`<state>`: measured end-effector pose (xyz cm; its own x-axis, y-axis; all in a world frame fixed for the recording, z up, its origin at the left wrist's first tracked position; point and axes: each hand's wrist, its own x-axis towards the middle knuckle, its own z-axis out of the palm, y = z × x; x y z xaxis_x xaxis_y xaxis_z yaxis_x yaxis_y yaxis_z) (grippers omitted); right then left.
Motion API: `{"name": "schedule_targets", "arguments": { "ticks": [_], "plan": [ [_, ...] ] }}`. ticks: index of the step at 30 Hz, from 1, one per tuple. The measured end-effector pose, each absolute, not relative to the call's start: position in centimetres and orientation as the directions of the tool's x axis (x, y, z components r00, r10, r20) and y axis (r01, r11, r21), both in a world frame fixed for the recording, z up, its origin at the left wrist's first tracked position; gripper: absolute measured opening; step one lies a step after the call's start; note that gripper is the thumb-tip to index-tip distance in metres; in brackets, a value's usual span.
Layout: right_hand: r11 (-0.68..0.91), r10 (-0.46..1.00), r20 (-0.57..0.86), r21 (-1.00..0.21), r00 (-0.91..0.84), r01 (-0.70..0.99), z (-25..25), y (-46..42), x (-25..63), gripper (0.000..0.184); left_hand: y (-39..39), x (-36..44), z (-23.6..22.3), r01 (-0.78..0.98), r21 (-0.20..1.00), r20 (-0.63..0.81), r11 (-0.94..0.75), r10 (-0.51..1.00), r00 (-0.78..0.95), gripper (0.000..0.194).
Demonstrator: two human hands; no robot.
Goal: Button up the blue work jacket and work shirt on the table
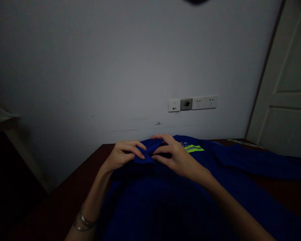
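Note:
A blue work jacket (215, 160) with a yellow-green and grey reflective strip (194, 148) lies spread over a dark red table. At its upper edge, near the collar, my left hand (121, 154) pinches a fold of the blue cloth between thumb and fingers. Just to the right, my right hand (174, 154) grips the same raised piece, its thumb and fingertips close to those of the left. Whether a button or other small fastener lies between the fingertips, I cannot make out. Bracelets circle my left wrist. The jacket's lower part is lost in shadow.
Behind the table (86, 167) rises a pale wall (102, 67) with a row of sockets and a switch plate (193, 103). A white panelled door (288, 83) stands at the right. Dark furniture (12, 160) is at the left. A jacket sleeve (271, 164) stretches right.

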<state>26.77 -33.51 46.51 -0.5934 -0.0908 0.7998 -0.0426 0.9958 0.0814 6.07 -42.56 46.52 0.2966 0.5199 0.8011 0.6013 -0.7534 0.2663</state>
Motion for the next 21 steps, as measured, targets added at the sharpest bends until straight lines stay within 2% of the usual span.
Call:
{"name": "schedule_targets", "arguments": {
  "ticks": [7,21],
  "plan": [
    [0.981,0.045,0.868,-0.132,-0.495,-0.143,46.2,-33.4,25.5,0.008,-42.1,5.7,46.5,0.553,0.257,0.812,-0.793,0.487,0.321,0.022],
    [0.959,0.143,0.875,-0.239,-0.463,-0.155,45.7,-32.6,24.4,0.007,-41.9,6.0,46.6,0.579,0.223,0.826,-0.784,0.468,0.315,0.020]
  ]
}}
